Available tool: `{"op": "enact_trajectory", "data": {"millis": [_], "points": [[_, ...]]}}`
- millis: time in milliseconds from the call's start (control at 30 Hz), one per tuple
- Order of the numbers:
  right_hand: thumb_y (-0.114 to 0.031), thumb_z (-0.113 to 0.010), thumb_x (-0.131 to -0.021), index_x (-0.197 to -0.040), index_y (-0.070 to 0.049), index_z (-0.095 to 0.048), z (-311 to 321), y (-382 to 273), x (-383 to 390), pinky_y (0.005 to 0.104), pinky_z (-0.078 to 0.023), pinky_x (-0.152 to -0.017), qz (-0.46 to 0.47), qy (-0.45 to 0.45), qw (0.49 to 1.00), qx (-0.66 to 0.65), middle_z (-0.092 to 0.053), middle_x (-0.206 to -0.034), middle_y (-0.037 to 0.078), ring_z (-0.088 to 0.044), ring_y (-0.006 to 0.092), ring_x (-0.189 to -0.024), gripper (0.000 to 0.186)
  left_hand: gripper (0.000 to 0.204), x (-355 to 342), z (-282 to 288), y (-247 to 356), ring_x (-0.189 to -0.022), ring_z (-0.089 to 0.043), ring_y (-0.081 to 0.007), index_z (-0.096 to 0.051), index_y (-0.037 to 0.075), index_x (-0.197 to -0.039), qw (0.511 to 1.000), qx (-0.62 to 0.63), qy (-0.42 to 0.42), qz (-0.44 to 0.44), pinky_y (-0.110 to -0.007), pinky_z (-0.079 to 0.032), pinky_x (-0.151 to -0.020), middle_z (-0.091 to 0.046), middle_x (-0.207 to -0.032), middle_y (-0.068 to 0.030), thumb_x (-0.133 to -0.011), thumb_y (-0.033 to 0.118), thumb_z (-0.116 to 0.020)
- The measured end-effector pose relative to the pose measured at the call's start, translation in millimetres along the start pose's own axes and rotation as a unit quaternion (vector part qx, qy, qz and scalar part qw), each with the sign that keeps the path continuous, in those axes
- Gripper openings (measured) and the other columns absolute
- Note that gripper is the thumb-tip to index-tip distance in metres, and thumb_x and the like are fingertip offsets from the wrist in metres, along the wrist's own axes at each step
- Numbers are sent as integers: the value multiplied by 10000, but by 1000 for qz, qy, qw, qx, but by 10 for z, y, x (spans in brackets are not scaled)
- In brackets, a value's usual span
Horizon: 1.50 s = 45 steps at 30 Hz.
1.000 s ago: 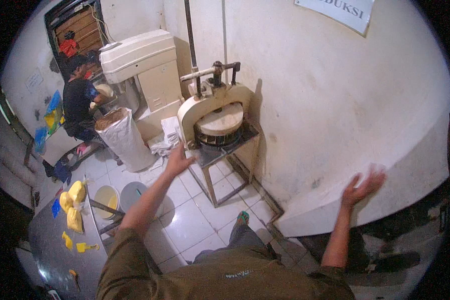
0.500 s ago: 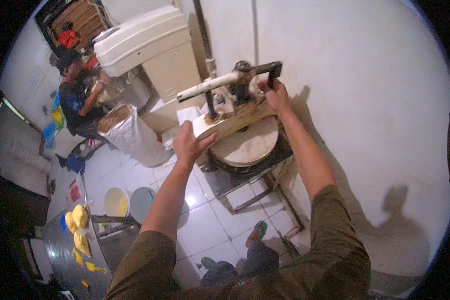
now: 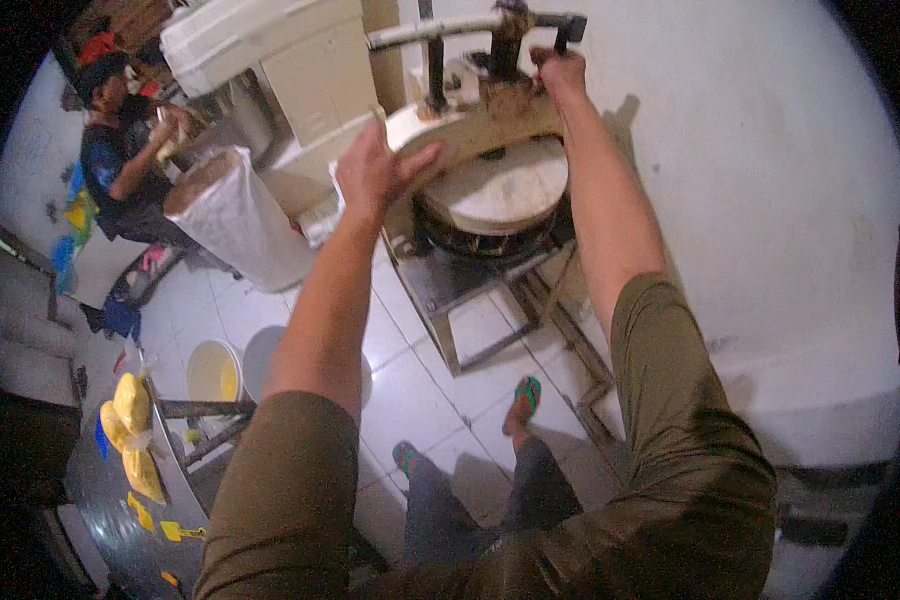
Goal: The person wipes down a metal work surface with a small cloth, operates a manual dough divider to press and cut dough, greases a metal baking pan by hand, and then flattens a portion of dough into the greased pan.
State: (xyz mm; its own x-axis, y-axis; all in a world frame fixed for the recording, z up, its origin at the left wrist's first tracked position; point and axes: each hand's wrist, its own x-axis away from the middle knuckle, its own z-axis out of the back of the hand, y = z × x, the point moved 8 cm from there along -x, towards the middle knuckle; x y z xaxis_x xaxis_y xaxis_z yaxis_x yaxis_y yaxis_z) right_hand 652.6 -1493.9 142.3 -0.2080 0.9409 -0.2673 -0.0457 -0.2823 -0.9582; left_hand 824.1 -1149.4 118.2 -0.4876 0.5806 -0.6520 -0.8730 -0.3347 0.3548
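A cream-coloured dough divider press (image 3: 460, 140) stands by the wall in front of me, with a long lever (image 3: 430, 32) across its top and a round white plate (image 3: 495, 190) below its beam. My left hand (image 3: 370, 175) wraps the rounded left end of the beam, thumb on the near side and fingers mostly behind it. At the beam's right end, my right hand (image 3: 560, 75) is closed just under the lever's dark end. What its fingers grip there is partly hidden.
A co-worker (image 3: 125, 150) sits at the far left beside a metal mixer bowl (image 3: 235, 120) and a tall white sack (image 3: 240, 220). Pale buckets (image 3: 213, 372) stand on the tiled floor. Yellow bags (image 3: 142, 470) and yellow scrapers (image 3: 180, 530) lie on a table at lower left.
The view has tilted down, so the press and both my hands sit higher in the picture. Both hands keep their places on the press. The co-worker's hands have shifted slightly.
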Motion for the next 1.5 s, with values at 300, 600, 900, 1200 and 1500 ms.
{"op": "enact_trajectory", "data": {"millis": [300,600,900,1200,1500], "points": [[-228,-710,-817,-883,34,-746,601,-307,1270,485,-548,-807,-36,68,990,115,-761,-875,208,-746,363,-859,273,891,183,223,-312,-891,-739,-402,-659,23,-1055,992,18,-109,-56,-487,-586,-743,-733,-995,-219,-718,843,-745],[-320,-773,-770,-855,-4,-720,1055,-814,2378,503,-553,-808,28,209,950,230,-742,-846,214,-733,420,-848,332,874,222,310,-221,-903,-711,-449,-608,28,-970,973,139,-129,-134,-504,-560,-763,-719,-936,-241,-675,834,-778],[-391,-725,-828,-784,-45,-780,1042,-821,2370,536,-581,-783,-32,238,893,380,-747,-833,253,-746,450,-829,354,572,480,-586,-866,-1217,-623,-264,-659,35,-1267,641,699,-257,187,-405,-458,-1066,-689,-1269,-130,-1060,549,-517],[-422,-718,-799,-812,-47,-782,1314,-681,2141,513,-597,-828,40,191,899,393,-766,-907,230,-755,418,-897,380,536,818,-601,-822,-1223,-589,-240,-645,33,-1322,671,654,-87,339,-399,-430,-1088,-655,-1293,-89,-998,459,-627],[-444,-761,-755,-742,-85,-633,1775,-243,1965,484,-520,-716,60,144,952,264,-656,-744,174,-623,379,-757,381,532,1484,-37,117,-1148,-629,-239,-641,30,-1307,711,611,-61,342,-418,-481,-1029,-665,-1245,-91,-994,459,-669]]}}
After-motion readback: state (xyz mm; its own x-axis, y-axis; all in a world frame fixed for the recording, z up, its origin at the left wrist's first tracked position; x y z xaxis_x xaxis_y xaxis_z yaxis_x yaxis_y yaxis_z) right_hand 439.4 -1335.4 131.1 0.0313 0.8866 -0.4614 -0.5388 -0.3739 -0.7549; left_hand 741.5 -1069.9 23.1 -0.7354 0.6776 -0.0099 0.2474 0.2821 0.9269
